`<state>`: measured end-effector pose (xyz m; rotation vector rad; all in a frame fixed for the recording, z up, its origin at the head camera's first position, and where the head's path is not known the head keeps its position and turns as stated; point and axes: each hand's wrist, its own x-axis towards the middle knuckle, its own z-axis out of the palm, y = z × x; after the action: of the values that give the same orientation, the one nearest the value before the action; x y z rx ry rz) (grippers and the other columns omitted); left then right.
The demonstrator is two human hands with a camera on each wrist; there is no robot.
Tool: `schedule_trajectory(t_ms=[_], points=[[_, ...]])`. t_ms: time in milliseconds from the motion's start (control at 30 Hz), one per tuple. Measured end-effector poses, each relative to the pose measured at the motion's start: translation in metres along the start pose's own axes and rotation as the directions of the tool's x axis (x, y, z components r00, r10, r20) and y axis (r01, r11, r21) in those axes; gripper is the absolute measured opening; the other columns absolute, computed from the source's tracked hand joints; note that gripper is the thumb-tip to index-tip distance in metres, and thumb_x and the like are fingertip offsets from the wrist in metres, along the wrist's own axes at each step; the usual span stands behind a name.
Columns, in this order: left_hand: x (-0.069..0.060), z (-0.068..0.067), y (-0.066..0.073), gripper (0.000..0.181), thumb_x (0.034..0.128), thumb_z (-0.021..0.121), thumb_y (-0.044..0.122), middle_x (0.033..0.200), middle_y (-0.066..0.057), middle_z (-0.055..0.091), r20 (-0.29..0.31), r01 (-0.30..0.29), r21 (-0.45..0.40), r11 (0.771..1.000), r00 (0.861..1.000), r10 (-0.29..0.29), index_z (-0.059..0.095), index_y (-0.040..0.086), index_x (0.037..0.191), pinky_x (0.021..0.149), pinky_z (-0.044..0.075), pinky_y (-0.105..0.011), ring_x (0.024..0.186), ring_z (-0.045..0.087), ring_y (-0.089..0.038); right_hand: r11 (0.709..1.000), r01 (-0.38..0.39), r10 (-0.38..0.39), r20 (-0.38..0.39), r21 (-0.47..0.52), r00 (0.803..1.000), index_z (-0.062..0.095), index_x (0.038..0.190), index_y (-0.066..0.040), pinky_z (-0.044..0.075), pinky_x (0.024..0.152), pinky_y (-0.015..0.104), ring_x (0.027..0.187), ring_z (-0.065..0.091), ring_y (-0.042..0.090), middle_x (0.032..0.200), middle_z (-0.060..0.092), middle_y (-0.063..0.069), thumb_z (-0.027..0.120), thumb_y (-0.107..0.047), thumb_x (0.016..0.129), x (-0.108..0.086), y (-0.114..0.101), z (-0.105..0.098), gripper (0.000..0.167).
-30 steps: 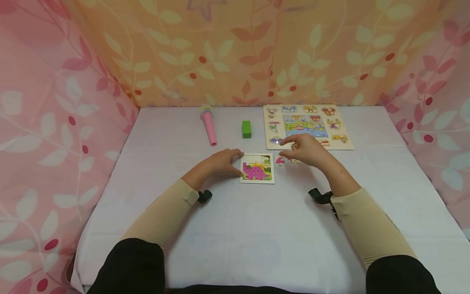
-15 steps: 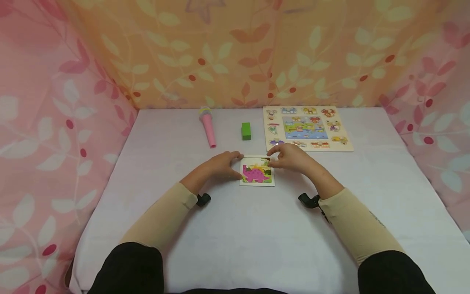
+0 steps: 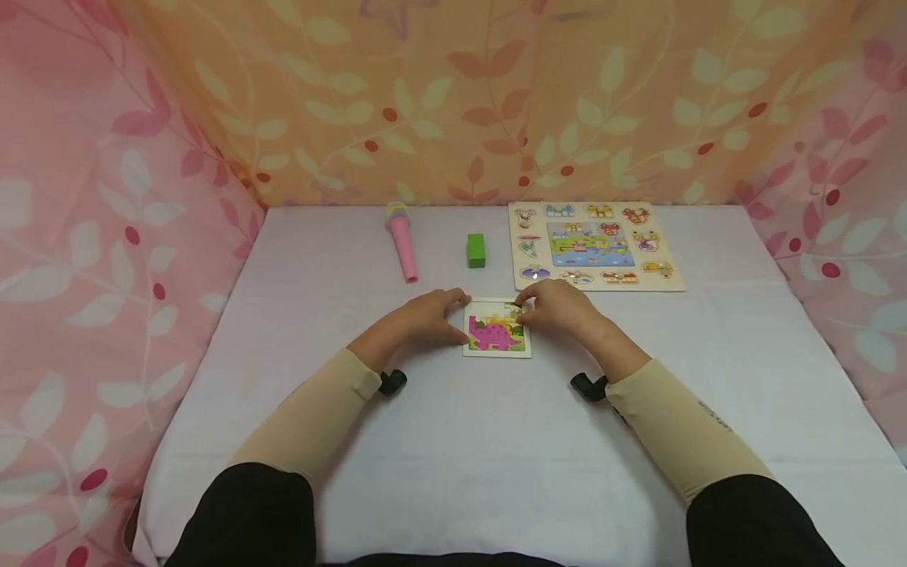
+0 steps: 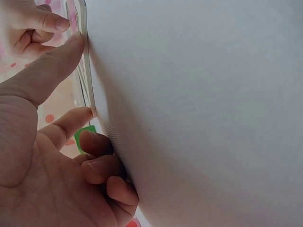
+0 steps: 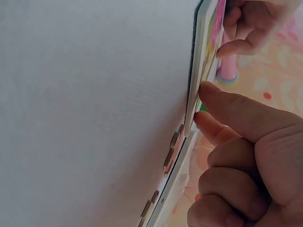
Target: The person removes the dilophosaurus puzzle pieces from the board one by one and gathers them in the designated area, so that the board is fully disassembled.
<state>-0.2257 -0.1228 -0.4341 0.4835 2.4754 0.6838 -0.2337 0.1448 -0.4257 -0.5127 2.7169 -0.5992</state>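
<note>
In the head view a small square jigsaw puzzle (image 3: 494, 337) with a pink dinosaur in a white frame lies on the table. My left hand (image 3: 427, 317) grips its left side, the index finger at the upper corner and the thumb lower down. At the upper right corner, my right hand (image 3: 563, 309) holds the puzzle between thumb and forefinger. The left wrist view shows the left thumb (image 4: 59, 68) against the frame's edge and the other fingers curled. Loose flat pieces (image 5: 171, 153) lie beside the frame in the right wrist view, hidden under my right hand in the head view.
Behind the hands lie a pink toy microphone (image 3: 403, 248) and a green block (image 3: 476, 250). A large wooden picture board (image 3: 527, 285) lies at the back right, near my right hand. Patterned curtains (image 3: 368, 94) enclose the back and sides of the white table (image 3: 453, 457).
My right hand has moved left from above the loose pieces onto the puzzle's upper right corner, its fingers drawing closer together. The left hand has stayed at the frame's left side.
</note>
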Motion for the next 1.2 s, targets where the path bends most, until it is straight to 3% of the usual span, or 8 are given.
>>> schedule_trajectory(t_ms=[367, 600, 967, 1200], points=[[0.0004, -0.0011, -0.0007, 0.077, 0.0872, 0.083, 0.036, 0.155, -0.008, 0.045, -0.001, -0.002, -0.01, 1.0, 1.0, 0.002, 0.046, 0.021, 0.154, 0.114, 0.036, -0.053, 0.141, 0.041, -0.029, 0.999, 0.004, -0.004, 0.0, 0.048, 1.0, 0.069, 0.109, -0.009, 0.038, 0.065, 0.035, 0.07, 0.05, 0.02, 0.074, 0.056, 0.005, 0.084, -0.023, 0.086, 0.0021, -0.0003, -0.0007, 0.03], [-0.0002, 0.0, -0.0005, 0.078, 0.0869, 0.083, 0.035, 0.157, -0.008, 0.044, -0.005, 0.0, -0.022, 1.0, 1.0, 0.0, 0.046, 0.021, 0.154, 0.115, 0.035, -0.054, 0.143, 0.039, -0.029, 0.996, 0.078, -0.074, -0.07, 0.053, 0.995, 0.069, 0.101, -0.005, 0.046, 0.079, 0.039, 0.085, 0.055, 0.024, 0.086, 0.063, 0.005, 0.087, -0.016, 0.081, 0.0021, -0.0006, 0.0011, 0.029], [0.0038, 0.0034, -0.0031, 0.08, 0.0863, 0.083, 0.037, 0.157, -0.007, 0.043, -0.004, 0.009, -0.002, 1.0, 1.0, -0.009, 0.045, 0.022, 0.155, 0.114, 0.036, -0.054, 0.143, 0.039, -0.029, 0.995, 0.075, -0.072, -0.049, 0.072, 0.996, 0.074, 0.113, -0.005, 0.049, 0.094, 0.045, 0.099, 0.06, 0.027, 0.102, 0.071, 0.008, 0.084, -0.014, 0.085, 0.0012, -0.0017, 0.0025, 0.032], [0.0035, 0.0026, -0.0029, 0.08, 0.0861, 0.083, 0.037, 0.157, -0.007, 0.044, -0.006, 0.005, -0.003, 1.0, 1.0, -0.005, 0.045, 0.022, 0.155, 0.113, 0.036, -0.054, 0.142, 0.04, -0.028, 0.995, 0.06, -0.058, -0.032, 0.085, 0.998, 0.073, 0.117, -0.009, 0.05, 0.087, 0.042, 0.094, 0.058, 0.026, 0.096, 0.068, 0.005, 0.081, -0.011, 0.088, -0.0004, -0.0044, 0.0017, 0.03]])
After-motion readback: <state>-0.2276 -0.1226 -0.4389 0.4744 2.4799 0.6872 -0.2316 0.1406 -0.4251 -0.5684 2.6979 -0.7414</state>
